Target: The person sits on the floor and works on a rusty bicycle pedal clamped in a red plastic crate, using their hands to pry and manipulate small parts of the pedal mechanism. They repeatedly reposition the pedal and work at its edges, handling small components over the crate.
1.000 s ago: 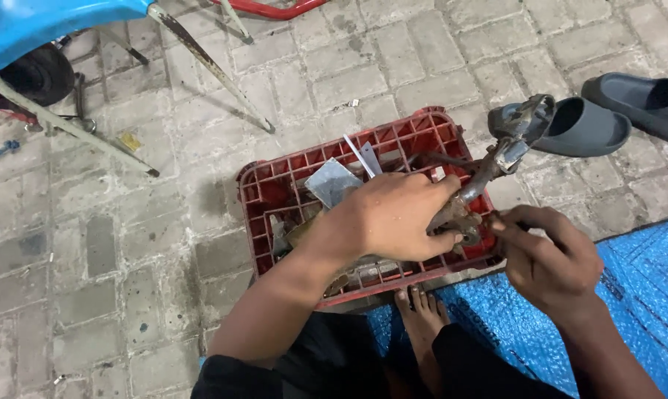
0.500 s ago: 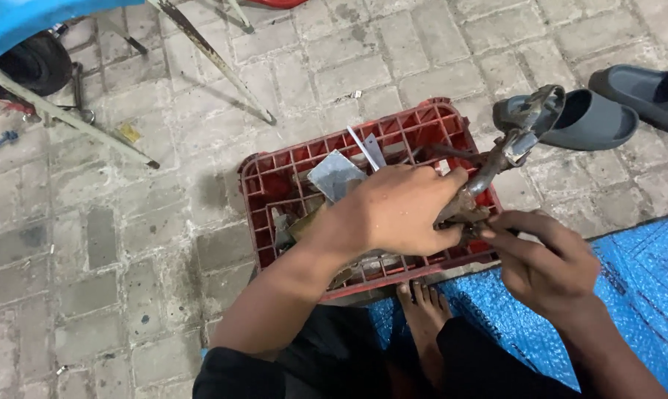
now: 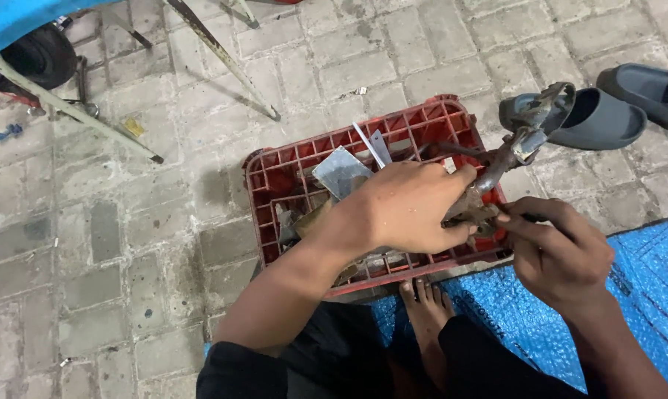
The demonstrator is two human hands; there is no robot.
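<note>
Closest to me I see a bare foot (image 3: 426,314) on the stone floor (image 3: 127,244), just below my two hands. A blue mat (image 3: 644,281) lies under and to the right of my right hand (image 3: 559,255). That hand is curled, with its fingers pinched at the low end of a rusty metal part (image 3: 500,166). I cannot tell how tight the pinch is. My left hand (image 3: 408,207) sits just left of it, closed around the same rusty part near its bottom. The part sticks up and away from both hands, tilted to the right, and its top end looks like a bent clamp.

Under my left hand is a red plastic crate (image 3: 275,177). Inside it, just past my left knuckles, lie a flat grey metal plate (image 3: 337,171) and other scrap bits.

Past the top of the rusty part are two grey sandals (image 3: 607,118) on the floor. Far off to the left of my left hand I see a small black wheel (image 3: 42,55) and thin metal legs (image 3: 215,52) under something blue (image 3: 23,18).
</note>
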